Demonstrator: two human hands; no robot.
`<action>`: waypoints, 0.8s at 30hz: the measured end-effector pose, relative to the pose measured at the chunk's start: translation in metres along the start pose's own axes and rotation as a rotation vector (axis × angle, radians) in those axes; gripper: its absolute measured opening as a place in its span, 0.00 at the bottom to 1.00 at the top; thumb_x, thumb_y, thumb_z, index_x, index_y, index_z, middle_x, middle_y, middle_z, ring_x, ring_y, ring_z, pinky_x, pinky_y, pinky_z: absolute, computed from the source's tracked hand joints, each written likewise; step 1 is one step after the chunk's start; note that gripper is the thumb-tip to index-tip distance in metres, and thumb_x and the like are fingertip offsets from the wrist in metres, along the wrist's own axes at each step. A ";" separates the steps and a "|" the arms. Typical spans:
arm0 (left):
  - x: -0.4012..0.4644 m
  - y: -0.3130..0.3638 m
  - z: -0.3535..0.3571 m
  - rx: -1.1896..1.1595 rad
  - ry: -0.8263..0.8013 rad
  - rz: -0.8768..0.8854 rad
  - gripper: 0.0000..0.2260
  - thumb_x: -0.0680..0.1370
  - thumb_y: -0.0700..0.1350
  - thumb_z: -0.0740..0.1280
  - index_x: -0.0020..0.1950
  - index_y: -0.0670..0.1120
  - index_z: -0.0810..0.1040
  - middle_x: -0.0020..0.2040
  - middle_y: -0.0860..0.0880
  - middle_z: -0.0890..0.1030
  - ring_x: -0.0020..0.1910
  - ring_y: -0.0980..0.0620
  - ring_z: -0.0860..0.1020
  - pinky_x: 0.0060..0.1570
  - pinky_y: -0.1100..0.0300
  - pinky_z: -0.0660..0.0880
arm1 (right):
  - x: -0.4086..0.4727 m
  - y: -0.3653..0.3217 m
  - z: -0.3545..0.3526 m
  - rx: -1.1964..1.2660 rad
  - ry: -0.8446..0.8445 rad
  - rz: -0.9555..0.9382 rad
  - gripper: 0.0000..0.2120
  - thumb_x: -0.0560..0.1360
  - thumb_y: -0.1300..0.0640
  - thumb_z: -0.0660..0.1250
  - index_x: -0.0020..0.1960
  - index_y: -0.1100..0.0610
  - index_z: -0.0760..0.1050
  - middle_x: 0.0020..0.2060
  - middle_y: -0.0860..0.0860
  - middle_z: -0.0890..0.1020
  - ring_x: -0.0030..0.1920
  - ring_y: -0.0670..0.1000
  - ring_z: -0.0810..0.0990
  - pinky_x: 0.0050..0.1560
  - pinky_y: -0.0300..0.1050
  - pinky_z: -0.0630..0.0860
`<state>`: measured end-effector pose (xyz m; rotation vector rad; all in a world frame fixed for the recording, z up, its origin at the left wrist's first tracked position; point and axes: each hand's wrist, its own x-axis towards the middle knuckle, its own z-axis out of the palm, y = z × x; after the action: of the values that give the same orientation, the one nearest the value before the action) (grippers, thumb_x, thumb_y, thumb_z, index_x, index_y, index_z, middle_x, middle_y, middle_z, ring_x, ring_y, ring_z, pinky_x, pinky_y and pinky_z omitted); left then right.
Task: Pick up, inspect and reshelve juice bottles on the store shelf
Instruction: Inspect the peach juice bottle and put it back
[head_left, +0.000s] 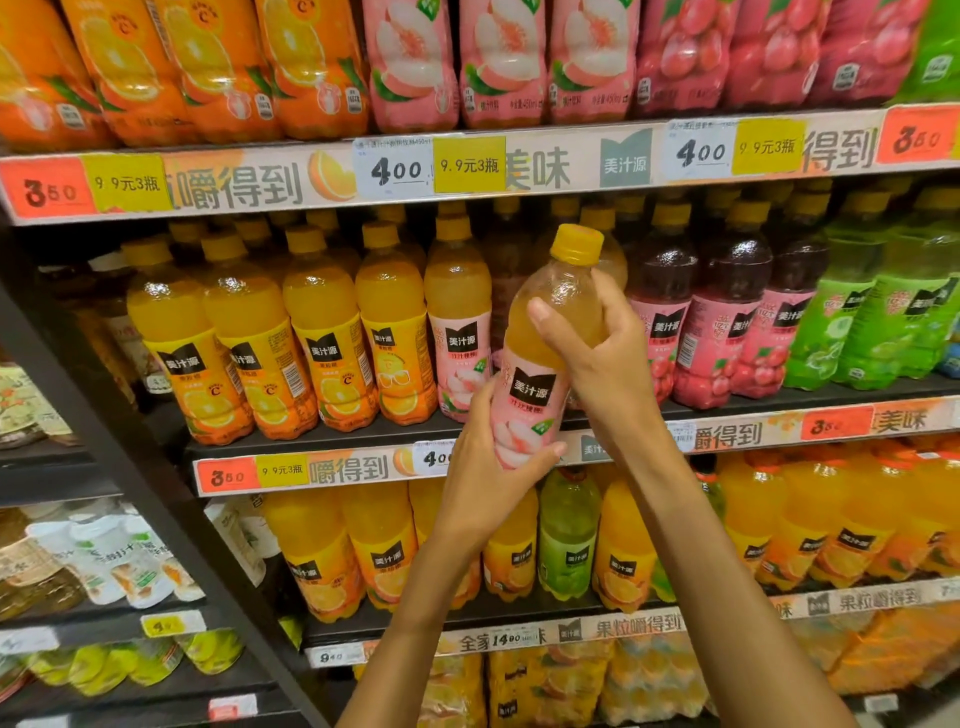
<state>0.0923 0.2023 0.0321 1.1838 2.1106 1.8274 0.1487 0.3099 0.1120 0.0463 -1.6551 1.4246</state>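
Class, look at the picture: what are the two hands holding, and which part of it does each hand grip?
One peach juice bottle. The right hand grips its clear upper body below the cap; the left hand cups its labelled base.

Middle shelf (779, 402) front row: 4 orange bottles (322, 332), 1 peach bottle (460, 322), 3 red bottles (722, 312), 2 green bottles (841, 322). 1 held peach bottle (540, 364), 2 hands: left hand (488, 478), right hand (602, 353).
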 end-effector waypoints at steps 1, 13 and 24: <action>-0.003 0.003 0.001 -0.016 -0.010 -0.017 0.33 0.68 0.49 0.76 0.69 0.54 0.64 0.64 0.58 0.74 0.62 0.64 0.73 0.59 0.68 0.71 | -0.001 -0.003 0.000 0.010 -0.011 0.001 0.13 0.73 0.57 0.70 0.56 0.57 0.76 0.44 0.43 0.83 0.46 0.42 0.82 0.45 0.36 0.76; -0.055 0.015 -0.006 -0.387 -0.409 -0.200 0.30 0.64 0.61 0.75 0.63 0.53 0.73 0.58 0.51 0.82 0.57 0.50 0.80 0.53 0.55 0.78 | -0.015 -0.001 -0.014 0.598 -0.322 0.475 0.21 0.66 0.45 0.75 0.52 0.58 0.82 0.46 0.58 0.85 0.44 0.55 0.85 0.46 0.51 0.82; -0.066 0.029 0.002 -0.521 -0.094 -0.233 0.24 0.73 0.66 0.60 0.55 0.49 0.80 0.46 0.46 0.84 0.43 0.50 0.82 0.44 0.58 0.77 | -0.020 -0.018 -0.005 0.395 -0.131 0.506 0.14 0.77 0.46 0.64 0.43 0.51 0.85 0.43 0.50 0.86 0.46 0.47 0.84 0.45 0.40 0.79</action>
<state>0.1524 0.1626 0.0312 0.8364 1.5043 1.9865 0.1730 0.2978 0.1119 -0.0618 -1.5250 2.1610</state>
